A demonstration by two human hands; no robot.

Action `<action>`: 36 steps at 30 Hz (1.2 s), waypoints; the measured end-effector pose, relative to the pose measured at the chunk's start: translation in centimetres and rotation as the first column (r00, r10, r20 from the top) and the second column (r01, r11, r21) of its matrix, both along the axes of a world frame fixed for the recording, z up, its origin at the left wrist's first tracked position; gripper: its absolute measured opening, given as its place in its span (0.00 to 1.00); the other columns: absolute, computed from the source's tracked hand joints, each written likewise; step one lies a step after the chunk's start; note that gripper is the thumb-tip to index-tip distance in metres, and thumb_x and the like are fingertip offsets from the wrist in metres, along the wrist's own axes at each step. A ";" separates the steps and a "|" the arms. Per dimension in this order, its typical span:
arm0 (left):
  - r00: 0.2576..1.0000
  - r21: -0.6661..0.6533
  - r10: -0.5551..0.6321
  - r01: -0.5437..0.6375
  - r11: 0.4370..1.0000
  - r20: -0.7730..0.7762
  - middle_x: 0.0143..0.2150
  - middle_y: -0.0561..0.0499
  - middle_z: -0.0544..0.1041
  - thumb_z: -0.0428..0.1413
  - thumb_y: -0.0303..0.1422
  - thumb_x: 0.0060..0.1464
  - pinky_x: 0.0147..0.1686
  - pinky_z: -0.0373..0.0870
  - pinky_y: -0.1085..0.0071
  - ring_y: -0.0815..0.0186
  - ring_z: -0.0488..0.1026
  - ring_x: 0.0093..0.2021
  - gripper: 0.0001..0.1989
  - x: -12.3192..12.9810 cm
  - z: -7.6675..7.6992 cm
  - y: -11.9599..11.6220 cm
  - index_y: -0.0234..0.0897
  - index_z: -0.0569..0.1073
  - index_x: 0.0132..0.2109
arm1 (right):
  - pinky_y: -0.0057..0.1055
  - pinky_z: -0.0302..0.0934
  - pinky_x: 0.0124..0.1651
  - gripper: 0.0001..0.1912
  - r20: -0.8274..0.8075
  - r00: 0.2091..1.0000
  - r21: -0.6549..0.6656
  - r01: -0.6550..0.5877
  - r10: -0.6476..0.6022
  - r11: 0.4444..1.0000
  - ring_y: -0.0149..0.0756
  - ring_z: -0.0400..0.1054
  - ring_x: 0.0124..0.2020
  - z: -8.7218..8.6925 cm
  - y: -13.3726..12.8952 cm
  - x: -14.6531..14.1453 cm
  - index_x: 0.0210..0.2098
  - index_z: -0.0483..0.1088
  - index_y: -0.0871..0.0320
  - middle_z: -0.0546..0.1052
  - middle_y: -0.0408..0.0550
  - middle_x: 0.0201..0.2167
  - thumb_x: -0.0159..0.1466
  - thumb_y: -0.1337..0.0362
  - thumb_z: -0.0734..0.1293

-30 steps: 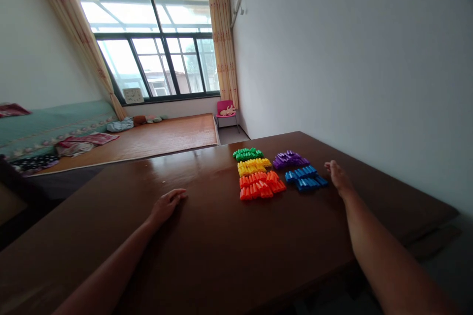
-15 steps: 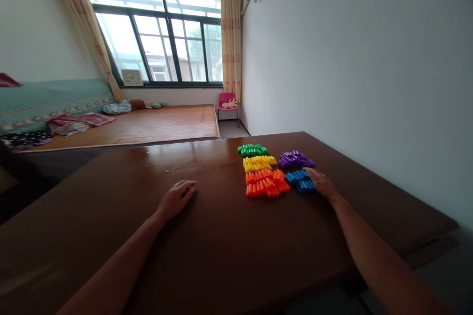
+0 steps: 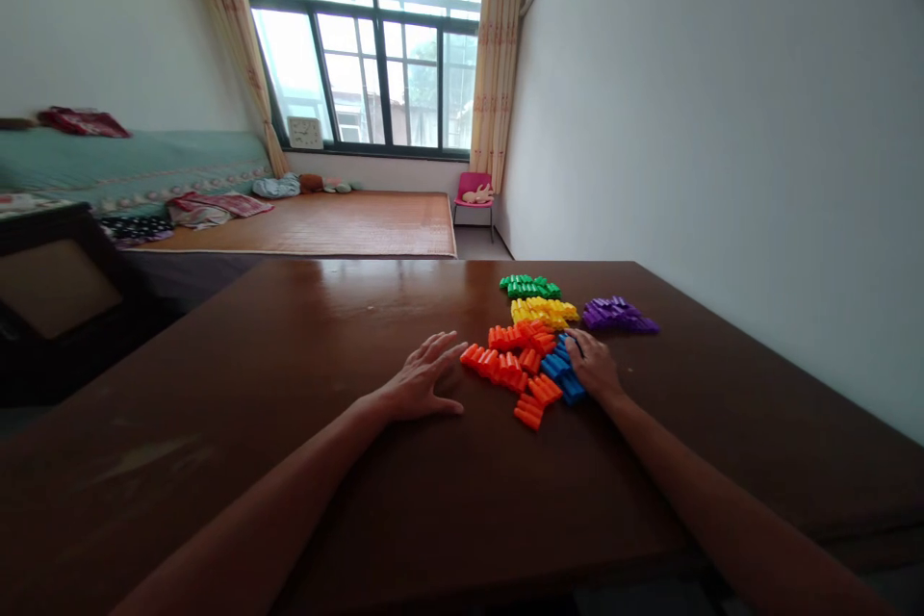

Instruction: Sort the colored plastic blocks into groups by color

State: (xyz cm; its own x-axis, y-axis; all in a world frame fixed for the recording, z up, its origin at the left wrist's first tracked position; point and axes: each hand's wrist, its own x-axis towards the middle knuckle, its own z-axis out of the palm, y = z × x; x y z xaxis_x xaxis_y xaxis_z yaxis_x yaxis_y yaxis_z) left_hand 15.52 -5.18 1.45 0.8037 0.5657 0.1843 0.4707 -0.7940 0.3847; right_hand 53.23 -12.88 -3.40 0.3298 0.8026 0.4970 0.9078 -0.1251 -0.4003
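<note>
Orange plastic pieces (image 3: 505, 368), small and ribbed, lie in a loosened group in front of me on the dark table. To their left is my left hand (image 3: 423, 380), fingers and thumb spread, holding nothing. My right hand (image 3: 593, 364) rests against the blue pieces (image 3: 561, 368) from the right, its fingers bent over their edge; whether it grips one I cannot tell. The blue pieces touch the orange ones. Behind them sit yellow pieces (image 3: 543, 311) and, farther back, green pieces (image 3: 530, 287). Purple pieces (image 3: 617, 314) form a separate group beyond my right hand.
The brown table (image 3: 324, 500) has its far edge towards a low bed (image 3: 361, 221). A white wall (image 3: 707, 135) runs along the right. A pink chair (image 3: 474, 183) stands by the curtain, and a dark cabinet (image 3: 58, 269) is at the left.
My right hand has pushed the blue pieces left into the orange ones, which have scattered towards me. My left hand has moved right and spread its fingers. The view has turned left.
</note>
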 end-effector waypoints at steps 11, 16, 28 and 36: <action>0.997 0.069 -0.078 0.076 0.995 0.027 0.73 0.46 0.44 0.60 0.63 0.37 0.65 0.43 0.41 0.42 0.38 0.71 0.55 0.7 -0.4 -1.5 0.53 0.50 0.70 | 0.42 0.51 0.62 0.24 -0.009 0.998 -0.035 -0.060 0.059 0.998 0.41 0.58 0.60 0.0 3.4 -10.2 0.56 0.68 0.55 0.70 0.51 0.58 0.69 0.54 0.52; 0.999 0.070 0.011 -0.013 0.997 0.038 0.73 0.46 0.46 0.59 0.62 0.40 0.64 0.45 0.41 0.42 0.40 0.71 0.53 -0.3 -0.8 -0.4 0.53 0.51 0.69 | 0.44 0.49 0.64 0.24 -0.107 0.982 -0.030 -0.163 0.159 0.986 0.42 0.56 0.62 0.2 6.1 -14.7 0.56 0.68 0.55 0.68 0.51 0.60 0.69 0.53 0.52; 0.901 0.010 0.225 -0.246 0.969 0.371 0.58 0.43 0.71 0.63 0.40 0.49 0.59 0.64 0.55 0.53 0.67 0.58 0.24 -5.1 -1.6 4.7 0.42 0.72 0.54 | 0.47 0.51 0.66 0.31 -0.734 0.424 0.215 -0.596 0.531 0.773 0.42 0.57 0.64 4.7 9.7 -19.5 0.61 0.64 0.50 0.67 0.48 0.61 0.66 0.42 0.53; 0.605 -0.284 0.588 -0.527 0.801 0.536 0.46 0.46 0.76 0.57 0.32 0.52 0.50 0.71 0.58 0.59 0.74 0.44 0.20 -6.2 -2.2 6.6 0.37 0.68 0.53 | 0.48 0.54 0.64 0.38 -0.549 0.381 -0.274 -0.923 0.744 0.270 0.50 0.55 0.65 11.3 1.0 -12.6 0.60 0.66 0.45 0.64 0.48 0.63 0.51 0.48 0.74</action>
